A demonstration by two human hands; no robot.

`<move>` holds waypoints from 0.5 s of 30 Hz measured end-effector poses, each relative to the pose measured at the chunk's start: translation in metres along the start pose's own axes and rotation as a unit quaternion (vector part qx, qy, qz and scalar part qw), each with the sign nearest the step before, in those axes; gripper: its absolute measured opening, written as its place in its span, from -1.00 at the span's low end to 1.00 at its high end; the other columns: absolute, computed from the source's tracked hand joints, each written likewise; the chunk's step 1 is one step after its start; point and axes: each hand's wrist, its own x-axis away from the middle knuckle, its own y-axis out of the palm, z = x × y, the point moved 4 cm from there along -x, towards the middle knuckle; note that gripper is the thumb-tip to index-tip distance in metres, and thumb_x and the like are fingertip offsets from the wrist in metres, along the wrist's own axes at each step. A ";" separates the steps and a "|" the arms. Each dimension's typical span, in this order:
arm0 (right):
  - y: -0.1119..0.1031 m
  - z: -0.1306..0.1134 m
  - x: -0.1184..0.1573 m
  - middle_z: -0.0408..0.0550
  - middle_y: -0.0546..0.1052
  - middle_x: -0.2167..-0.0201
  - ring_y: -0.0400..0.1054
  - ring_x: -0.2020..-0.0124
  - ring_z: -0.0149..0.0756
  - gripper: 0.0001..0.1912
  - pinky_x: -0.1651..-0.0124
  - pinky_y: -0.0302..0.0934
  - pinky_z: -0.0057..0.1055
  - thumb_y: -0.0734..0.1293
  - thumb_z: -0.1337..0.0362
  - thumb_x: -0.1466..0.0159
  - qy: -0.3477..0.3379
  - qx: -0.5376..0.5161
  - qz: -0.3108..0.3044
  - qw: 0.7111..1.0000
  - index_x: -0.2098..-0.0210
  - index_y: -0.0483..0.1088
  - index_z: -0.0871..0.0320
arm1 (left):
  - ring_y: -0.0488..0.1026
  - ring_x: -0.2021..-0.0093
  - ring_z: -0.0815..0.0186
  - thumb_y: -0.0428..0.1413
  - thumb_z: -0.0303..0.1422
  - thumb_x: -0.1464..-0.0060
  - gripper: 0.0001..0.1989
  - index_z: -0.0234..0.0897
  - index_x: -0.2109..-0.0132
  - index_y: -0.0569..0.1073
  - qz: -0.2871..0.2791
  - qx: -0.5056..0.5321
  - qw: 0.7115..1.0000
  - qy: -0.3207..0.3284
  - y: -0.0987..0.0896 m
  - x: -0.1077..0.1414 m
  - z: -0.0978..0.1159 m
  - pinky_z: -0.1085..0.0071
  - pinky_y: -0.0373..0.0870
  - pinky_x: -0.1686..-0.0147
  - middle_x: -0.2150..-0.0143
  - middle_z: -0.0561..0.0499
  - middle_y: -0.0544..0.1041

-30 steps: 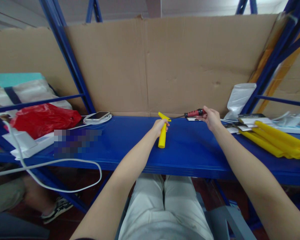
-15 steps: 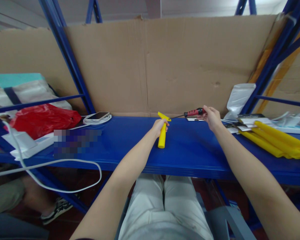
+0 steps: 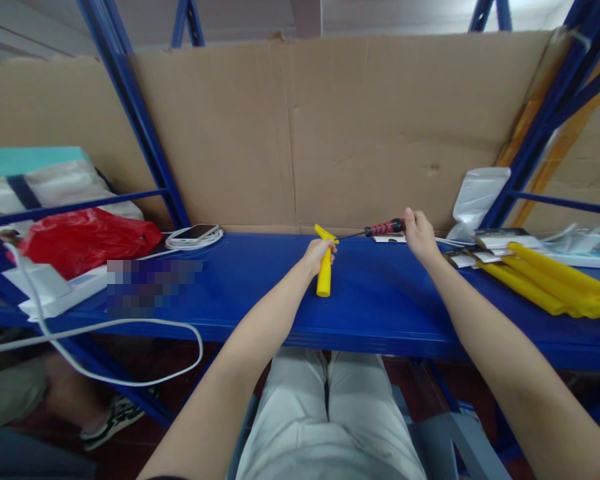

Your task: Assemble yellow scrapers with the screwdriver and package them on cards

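Observation:
My left hand [image 3: 321, 255] is wrapped round the neck of a yellow T-shaped tool [image 3: 324, 281], its wider head sticking out above the fingers and its handle below. A screwdriver [image 3: 385, 227] with a red and black handle lies nearly level, its shaft reaching left to the yellow tool's head; the fingers hide part of the contact. At the end of that handle, my right hand [image 3: 420, 233] is closed with its fingers curled against it.
Several yellow handles [image 3: 555, 280] and small boxes lie on the blue shelf [image 3: 380, 320] at the right. To the left are a phone [image 3: 197, 232], a white cable, a power strip and a red bag [image 3: 95, 240]. Cardboard [image 3: 295, 133] stands behind. A person's leg shows lower left.
The screwdriver and the yellow tool's head have shifted slightly left. My right hand has changed its grip at the handle's end, with its fingers more curled.

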 end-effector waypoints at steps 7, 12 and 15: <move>0.012 0.004 0.001 -0.19 0.31 0.58 0.27 0.48 -0.33 -0.63 0.37 0.22 -0.34 0.21 -0.11 -0.18 0.016 -0.058 -0.014 0.998 0.42 0.21 0.09 | 0.21 0.75 0.48 0.01 -0.65 0.14 -0.83 -0.31 0.40 0.29 -0.020 -0.004 1.000 -0.013 0.004 -0.001 -0.006 0.52 0.12 0.70 0.63 0.10 0.35; 0.013 0.000 0.007 -0.25 0.22 0.66 0.16 0.60 -0.37 -0.65 0.46 0.16 -0.38 0.23 -0.08 -0.19 0.064 -0.080 -0.045 0.994 0.43 0.23 0.07 | 0.17 0.75 0.49 -0.03 -0.60 0.05 -0.87 -0.31 0.35 0.29 -0.018 0.029 0.999 -0.039 0.007 0.002 -0.010 0.53 0.10 0.72 0.61 0.09 0.36; 0.009 -0.006 0.009 -0.22 0.24 0.67 0.19 0.54 -0.34 -0.61 0.36 0.17 -0.37 0.23 -0.11 -0.17 0.040 -0.021 -0.035 0.998 0.50 0.23 0.08 | 0.13 0.76 0.48 -0.04 -0.59 0.05 -0.88 -0.30 0.36 0.29 -0.006 0.041 0.998 -0.046 0.006 0.003 -0.010 0.53 0.07 0.73 0.65 0.12 0.28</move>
